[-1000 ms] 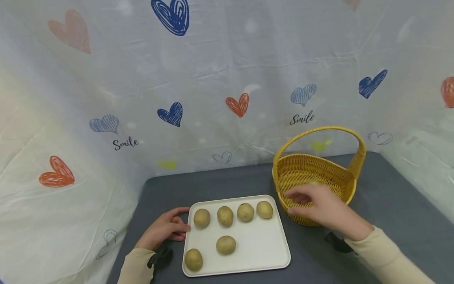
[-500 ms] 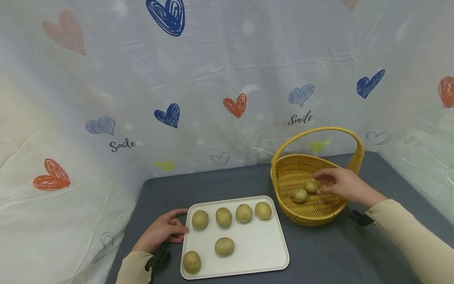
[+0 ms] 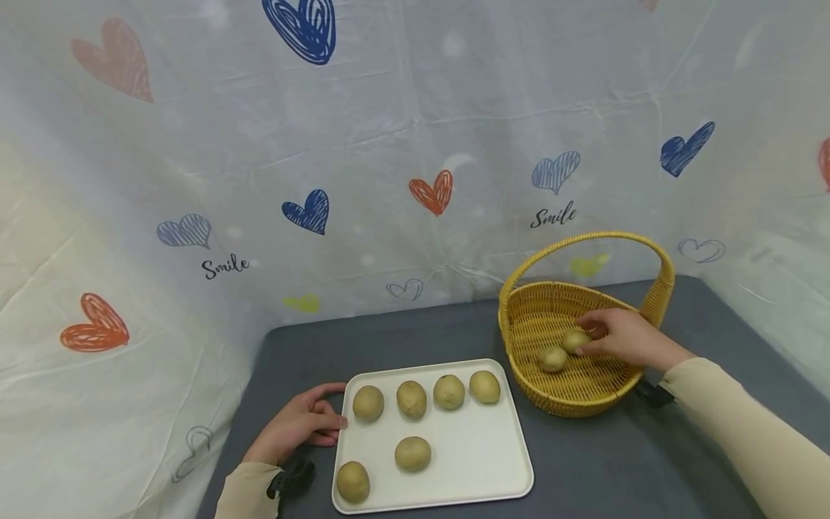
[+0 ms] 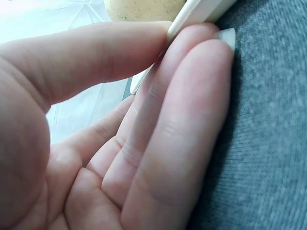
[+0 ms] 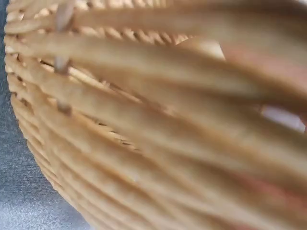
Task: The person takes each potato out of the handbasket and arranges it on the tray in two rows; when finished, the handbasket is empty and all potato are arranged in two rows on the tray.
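Note:
In the head view, my right hand (image 3: 625, 337) reaches into the yellow wicker basket (image 3: 538, 306). Its thumb and fingers grip a round, yellowish-brown potato (image 3: 573, 341). Just left of it on the basket floor lies a second potato (image 3: 552, 359). The right wrist view is mostly filled by blurred basket weave (image 5: 96, 124), which hides most of that hand. My left hand (image 3: 300, 424) pinches the left edge of a white tray (image 3: 473, 454). Close up in the left wrist view, the thumb (image 4: 105, 57) lies on the tray's rim, fingers against its outer side.
Several potatoes (image 3: 411, 399) sit on the tray: a row along its far side, one potato (image 3: 413, 454) near the middle and another (image 3: 353, 481) at the near left corner. Dark grey cloth (image 3: 389, 339) covers the table. Above the basket arches its handle (image 3: 599, 235). Behind hangs a heart-printed white curtain (image 3: 363, 130).
My right hand has moved right and deeper into the basket, and its fingers have come round the right-hand potato. The left hand stays at the tray's edge.

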